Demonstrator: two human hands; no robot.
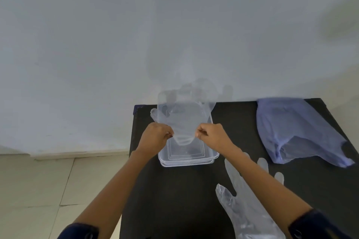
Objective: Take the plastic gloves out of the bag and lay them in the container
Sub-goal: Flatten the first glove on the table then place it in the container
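I had my left hand [155, 136] and right hand [210, 135] pinching the thin clear plastic glove's [184, 120] cuff, fingers pointing away lengthwise over the clear rectangular plastic container [213, 156].

The worktop [174, 190] is showing plain matt black. The bag [297, 132] is looking pale lilac-blue, unpatterned. The container [188, 158] is appearing colourless and clear, the black showing through it. The held glove [182, 120] is reading as see-through, faintly whitish. The glove lying flat [244, 205] is showing milky, translucent white. The sleeves [318, 225] are appearing dark navy. The wall [97, 44] is looking pale grey; the floor [38, 190] is showing cream tiles.
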